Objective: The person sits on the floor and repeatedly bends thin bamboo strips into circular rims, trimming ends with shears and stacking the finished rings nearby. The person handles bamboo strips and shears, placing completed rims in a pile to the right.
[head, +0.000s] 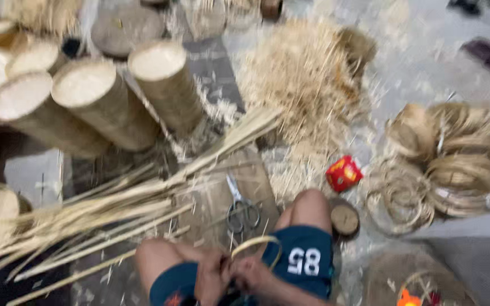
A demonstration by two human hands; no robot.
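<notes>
A thin pale bamboo strip bent into a loop point(258, 245) is being held low in the frame, just above the knees of the seated person. The strip is being gripped at its lower end, where the left hand point(212, 276) and the right hand point(249, 273) are being pressed close together. The fingers of both hands are being kept clenched on the strip's ends; the picture is blurred, so the exact hold cannot be told. The loop is being arched upward and toward the right thigh, over the dark blue shorts point(307, 259).

A pair of metal scissors with looped handles point(239, 207) is being left on the flat brown board point(256, 175) just ahead of the knees, apart from the hands. A bundle of long split bamboo slats point(114, 212) is being spread across the floor to the left. Several tall woven bamboo cylinders point(94, 105) are being stored lying tilted behind the slats. A heap of pale bamboo shavings point(304, 79) is being kept ahead of the board. A small red box point(343, 173) and a round brown wooden disc point(345, 219) are being kept near the right knee. Coils of thin bamboo strip point(443, 158) are being stacked at the right.
</notes>
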